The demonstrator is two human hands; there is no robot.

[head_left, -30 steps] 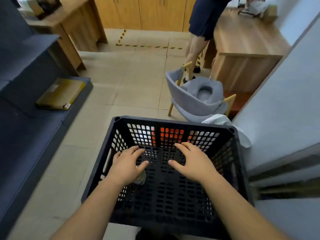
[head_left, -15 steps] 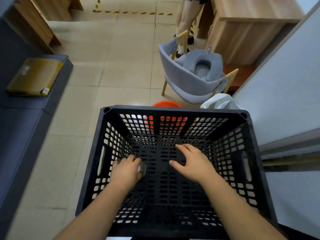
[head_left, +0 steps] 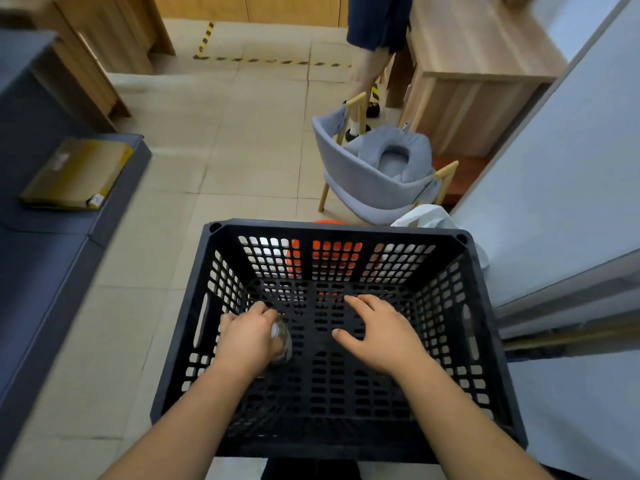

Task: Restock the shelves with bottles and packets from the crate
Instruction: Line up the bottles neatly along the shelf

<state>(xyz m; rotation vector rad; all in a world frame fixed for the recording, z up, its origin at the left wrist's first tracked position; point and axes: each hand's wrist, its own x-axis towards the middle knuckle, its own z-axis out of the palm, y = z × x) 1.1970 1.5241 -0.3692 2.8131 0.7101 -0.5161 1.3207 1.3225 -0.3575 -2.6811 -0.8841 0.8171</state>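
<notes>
Office: wooden desks (head_left: 474,57), hazard-taped floor (head_left: 242,140).

Tiled room with a chair, wooden furniture and a person standing at the back

A grey chair (head_left: 367,181) with light wooden legs stands on the beige tiled floor (head_left: 242,161), with a grey ring-shaped cushion (head_left: 394,154) on its seat. Behind it, a person in dark shorts (head_left: 377,22) stands beside a wooden desk (head_left: 478,57). Yellow-and-black striped tape (head_left: 270,60) runs across the floor near wooden cabinets (head_left: 249,8). On the left, a flat brown cardboard package (head_left: 76,173) lies on a dark blue bench (head_left: 52,258). A white plastic bag (head_left: 426,218) sits just beside the chair, and something orange (head_left: 329,222) shows low on the floor near it. A pale grey panel (head_left: 568,188) fills the right side.
</notes>
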